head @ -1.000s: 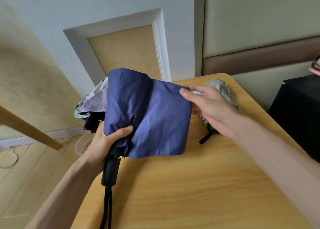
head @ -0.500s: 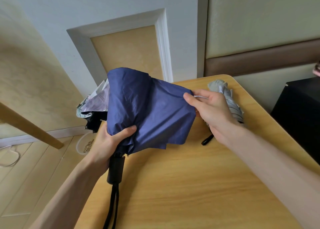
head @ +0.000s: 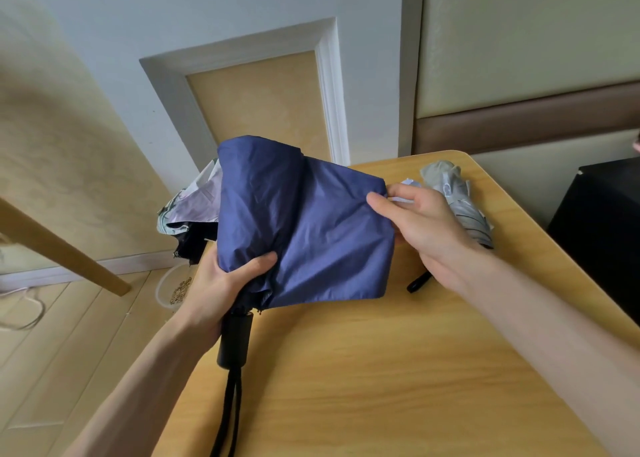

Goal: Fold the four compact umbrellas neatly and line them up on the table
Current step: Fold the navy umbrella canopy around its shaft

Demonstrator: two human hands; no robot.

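Desk (head: 381, 387) of pale yellow wood fills the lower and right part of the view, its rounded far corner close to a panelled wall. A black cabinet (head: 602, 235) stands just beyond its right edge.

Held above the left half of the desk is a blue umbrella (head: 304, 221), collapsed but not yet wrapped; its cloth hangs loose and creased, one flap spread wide to the right.

The person's left hand (head: 221, 283) grips the gathered bottom of the cloth just above the handle, fingers (head: 258, 266) curled round it and the thumb lying across the front. The right hand (head: 426, 228) pinches the upper right corner of the flap between thumb and fingertips, holding it out taut.

Behind the right hand a grey umbrella (head: 460, 200) lies on the desk near the far right corner, rolled up fairly tight; a short black strap (head: 419, 281) shows on the desk below the wrist.

At the far left edge of the desk, partly hidden by the blue cloth, sits a pale patterned umbrella (head: 197, 207), crumpled, with dark cloth (head: 192, 245) beneath it.

The blue umbrella's black handle (head: 235, 340) points down towards the viewer, and a black wrist loop (head: 228, 415) dangles from it over the desk's near left edge.

On the floor, a small clear bowl (head: 173, 288) holds something brown.
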